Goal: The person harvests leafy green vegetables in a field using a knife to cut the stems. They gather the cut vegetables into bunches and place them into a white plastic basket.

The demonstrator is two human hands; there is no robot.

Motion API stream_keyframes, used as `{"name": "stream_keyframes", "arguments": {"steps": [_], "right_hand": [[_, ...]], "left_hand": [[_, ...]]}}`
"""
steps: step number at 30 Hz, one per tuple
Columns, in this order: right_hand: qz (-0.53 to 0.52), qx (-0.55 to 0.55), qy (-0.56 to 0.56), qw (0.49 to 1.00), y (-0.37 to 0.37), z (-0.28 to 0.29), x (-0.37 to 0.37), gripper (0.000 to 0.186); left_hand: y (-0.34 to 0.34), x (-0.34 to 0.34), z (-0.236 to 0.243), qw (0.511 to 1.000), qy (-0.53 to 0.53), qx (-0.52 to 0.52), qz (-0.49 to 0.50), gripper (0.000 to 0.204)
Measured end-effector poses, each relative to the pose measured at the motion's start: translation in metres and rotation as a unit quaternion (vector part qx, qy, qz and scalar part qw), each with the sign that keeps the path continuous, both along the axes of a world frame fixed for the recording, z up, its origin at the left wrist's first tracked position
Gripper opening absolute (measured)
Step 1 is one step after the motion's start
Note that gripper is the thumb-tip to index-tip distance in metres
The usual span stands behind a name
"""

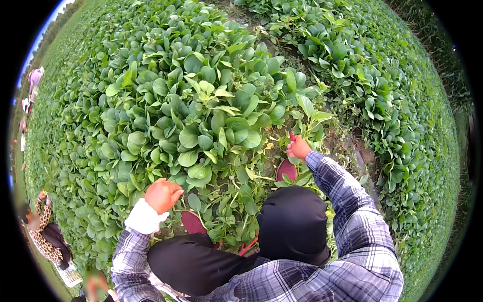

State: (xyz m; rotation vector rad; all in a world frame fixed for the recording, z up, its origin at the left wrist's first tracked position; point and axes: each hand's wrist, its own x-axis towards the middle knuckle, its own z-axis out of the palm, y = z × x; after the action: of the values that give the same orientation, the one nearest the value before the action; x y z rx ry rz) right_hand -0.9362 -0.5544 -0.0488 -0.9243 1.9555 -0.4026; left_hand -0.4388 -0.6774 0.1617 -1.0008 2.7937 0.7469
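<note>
My left hand [163, 195], with a white cuff [143, 216] at the wrist, hovers over the leaves at the near edge of the bed. Its fingers are curled in, and nothing shows sticking out of them. My right hand [299, 147], farther forward and to the right, is closed round a small red-handled tool [292, 136]; I cannot make out its blade. Broad-leaved green vegetables [201, 131] grow densely in front of both hands. Beside the right hand stand taller, lighter leaves [314, 117].
My dark-clad knees [294, 224] are bent between my arms, with dark red shoes [287, 171] among low plants. A bare soil furrow [363, 151] divides this bed from another leafy row [397, 166] at right. A person in a spotted top [43, 236] works at far left, near a pale crate [70, 276].
</note>
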Motion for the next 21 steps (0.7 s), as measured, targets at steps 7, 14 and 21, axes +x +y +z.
{"name": "stream_keyframes", "arguments": {"steps": [7, 14, 21], "right_hand": [[-0.288, -0.141, 0.004, 0.947, 0.000, -0.069, -0.032, 0.031], [-0.629, -0.266, -0.179, 0.708, 0.081, -0.084, -0.042, 0.018], [-0.593, -0.352, -0.146, 0.709, 0.080, -0.073, -0.019, 0.025]], "left_hand": [[0.010, -0.170, -0.016, 0.979, 0.021, 0.129, -0.158, 0.030], [0.032, -0.359, -0.111, 0.946, 0.036, 0.183, -0.263, 0.042], [0.011, -0.478, -0.184, 0.830, -0.004, -0.223, -0.511, 0.027]]}}
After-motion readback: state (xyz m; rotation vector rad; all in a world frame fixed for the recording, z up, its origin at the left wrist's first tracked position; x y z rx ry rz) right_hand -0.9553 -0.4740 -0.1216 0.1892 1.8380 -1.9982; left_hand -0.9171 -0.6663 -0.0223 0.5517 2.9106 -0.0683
